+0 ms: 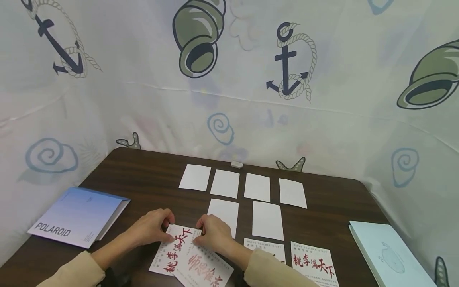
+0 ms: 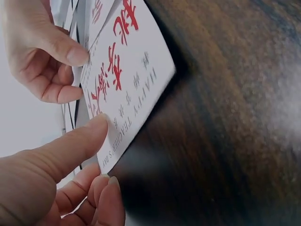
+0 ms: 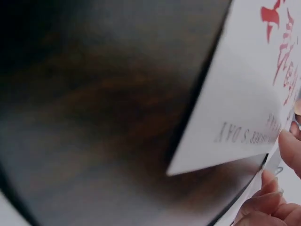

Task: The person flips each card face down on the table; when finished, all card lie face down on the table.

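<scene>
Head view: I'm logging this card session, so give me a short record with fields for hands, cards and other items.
left hand: left hand pinches the red-lettered card at its top left edge
right hand: right hand pinches the same card's top right edge
stack: pink-lettered card lies beside and partly over it
blank cards: six white cards face down in two rows
printed cards: two more by the right sleeve
table: dark wood table
other: Polaroid booklet left, pale blue book right

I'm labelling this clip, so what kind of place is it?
Probably a small makeshift recording booth: a dark wooden table boxed in by a nautical-print curtain, with greeting cards laid out and a Polaroid folder.
</scene>
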### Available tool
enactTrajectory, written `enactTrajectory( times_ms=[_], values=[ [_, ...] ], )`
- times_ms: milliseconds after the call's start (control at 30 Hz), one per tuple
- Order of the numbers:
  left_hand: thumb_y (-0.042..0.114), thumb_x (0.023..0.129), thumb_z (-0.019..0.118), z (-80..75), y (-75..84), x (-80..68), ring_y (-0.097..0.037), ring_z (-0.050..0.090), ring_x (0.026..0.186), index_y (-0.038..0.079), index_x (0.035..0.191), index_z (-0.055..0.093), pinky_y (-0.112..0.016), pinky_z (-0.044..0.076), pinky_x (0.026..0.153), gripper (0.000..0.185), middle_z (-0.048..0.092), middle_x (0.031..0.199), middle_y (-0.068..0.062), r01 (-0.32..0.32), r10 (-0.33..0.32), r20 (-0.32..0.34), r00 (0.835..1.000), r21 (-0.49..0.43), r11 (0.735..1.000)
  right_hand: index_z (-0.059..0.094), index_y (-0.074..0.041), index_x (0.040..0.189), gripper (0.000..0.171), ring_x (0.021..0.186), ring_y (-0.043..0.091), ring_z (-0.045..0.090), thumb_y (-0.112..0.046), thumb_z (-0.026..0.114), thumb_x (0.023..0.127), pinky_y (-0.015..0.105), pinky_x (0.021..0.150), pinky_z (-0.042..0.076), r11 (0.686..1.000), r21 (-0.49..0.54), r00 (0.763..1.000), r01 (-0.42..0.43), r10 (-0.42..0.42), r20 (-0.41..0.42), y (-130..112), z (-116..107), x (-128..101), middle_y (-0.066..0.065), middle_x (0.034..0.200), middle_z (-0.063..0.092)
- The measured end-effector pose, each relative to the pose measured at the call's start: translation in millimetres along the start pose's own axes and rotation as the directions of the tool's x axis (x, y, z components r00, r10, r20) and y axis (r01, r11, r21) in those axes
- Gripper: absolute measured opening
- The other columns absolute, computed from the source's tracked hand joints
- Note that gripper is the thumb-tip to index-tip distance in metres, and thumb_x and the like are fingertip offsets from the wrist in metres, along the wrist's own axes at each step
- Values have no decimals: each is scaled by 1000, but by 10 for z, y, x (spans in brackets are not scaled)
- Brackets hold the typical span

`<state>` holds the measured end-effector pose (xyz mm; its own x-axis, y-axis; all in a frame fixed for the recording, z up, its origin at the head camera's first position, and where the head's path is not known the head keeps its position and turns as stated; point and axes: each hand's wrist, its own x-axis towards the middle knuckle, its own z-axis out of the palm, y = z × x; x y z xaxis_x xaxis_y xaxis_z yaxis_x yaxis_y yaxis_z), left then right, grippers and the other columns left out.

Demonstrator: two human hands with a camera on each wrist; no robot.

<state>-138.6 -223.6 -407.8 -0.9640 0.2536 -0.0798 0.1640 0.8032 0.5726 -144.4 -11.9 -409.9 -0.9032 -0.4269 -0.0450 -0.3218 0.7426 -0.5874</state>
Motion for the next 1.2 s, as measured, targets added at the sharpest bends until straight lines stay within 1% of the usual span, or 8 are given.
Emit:
enactTrajectory(
  times_ms=[167,367,567,700,833,1033,1100,1200],
  values=[
    [16,59,88,14,-2,1,-14,45,72,12,87,53,-28,37,61,44,50,80,0,-24,23,-15,1000,-38,999,58,-14,81,28,59,5,40,-20,82,70,20,52,31,998,-65,1000,2,-3,-16,-8,15,19,-8,70,46],
    [10,65,83,27,-39,-5,-11,46,65,10,88,53,-23,38,55,38,51,74,1,-27,22,-34,999,-129,991,53,-16,75,28,58,6,38,-18,80,71,21,52,29,999,-50,1000,3,-4,-23,-22,25,16,-8,68,44],
    [14,77,75,-73,-103,24,-9,46,61,8,85,62,-22,38,51,16,52,68,3,-13,12,-8,1000,-252,968,52,-15,79,27,55,4,39,-18,78,74,20,50,29,1000,13,999,19,-18,-40,-1,38,7,-9,65,45],
    [15,78,74,-173,-105,25,-10,47,59,8,84,64,-22,38,50,14,53,65,2,9,-5,16,1000,-286,958,52,-13,88,26,54,1,37,-14,76,78,17,49,30,989,136,996,65,-55,-77,-18,56,-8,-9,64,44],
    [11,77,73,-279,-83,20,-12,49,59,4,84,63,-23,43,51,14,54,66,0,9,0,26,1000,-314,949,55,-8,91,20,55,-2,38,-6,71,81,14,49,33,938,330,994,108,-95,-54,-142,81,-50,-8,66,47],
    [7,76,70,-405,26,52,-10,50,56,4,82,60,-24,49,50,12,52,64,0,-20,32,33,999,-328,944,59,0,97,18,55,-2,49,-2,68,82,13,51,46,790,610,993,61,-112,46,-382,124,-60,-5,72,57],
    [6,75,69,-432,90,55,-11,51,56,5,81,59,-24,49,50,12,52,64,1,-22,29,21,999,-303,953,58,0,98,20,58,-1,51,-4,69,82,14,53,48,749,661,994,35,-94,53,-443,131,-56,-5,73,57],
    [7,75,66,-462,190,42,-11,53,53,7,80,58,-24,49,49,10,53,64,1,-15,13,-11,1000,-237,971,57,-2,96,23,57,1,51,-11,72,81,16,51,48,722,692,997,-3,-48,54,-526,141,-68,-5,71,55]
  ],
)
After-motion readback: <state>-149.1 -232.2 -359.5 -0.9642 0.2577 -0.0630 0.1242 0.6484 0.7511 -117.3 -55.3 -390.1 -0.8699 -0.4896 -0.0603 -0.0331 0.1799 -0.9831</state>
